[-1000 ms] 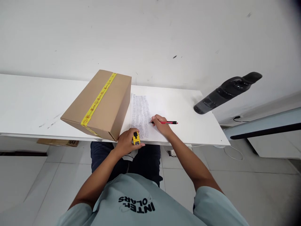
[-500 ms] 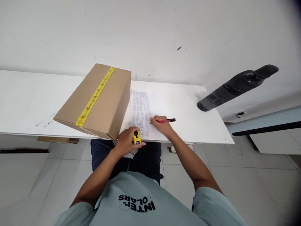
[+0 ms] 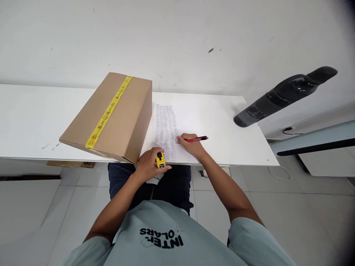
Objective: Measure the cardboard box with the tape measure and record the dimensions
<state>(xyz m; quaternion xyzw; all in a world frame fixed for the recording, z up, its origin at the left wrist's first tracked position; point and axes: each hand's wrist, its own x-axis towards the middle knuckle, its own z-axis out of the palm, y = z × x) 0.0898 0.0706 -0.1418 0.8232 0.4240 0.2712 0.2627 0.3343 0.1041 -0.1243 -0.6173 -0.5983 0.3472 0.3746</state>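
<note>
My left hand point(image 3: 149, 164) is closed round a small yellow tape measure point(image 3: 160, 160) at the near edge of the white table point(image 3: 33, 122). My right hand point(image 3: 191, 146) grips a red pen point(image 3: 197, 139), its tip resting on a sheet of paper point(image 3: 165, 130) covered with rows of small writing. A brown cardboard box point(image 3: 111, 116) sealed with yellow printed tape sits just left of the sheet, its near corner beside my left hand.
A dark grey rounded object point(image 3: 283, 96) juts in above the table's right end. A white wall runs behind the table. A flat piece of cardboard point(image 3: 69, 164) lies on the tiled floor under the table, and a cable point(image 3: 279, 173) trails at the right.
The view has shifted slightly, so the box and paper sit a little higher and further left. Both hands keep their grips and places on the table.
</note>
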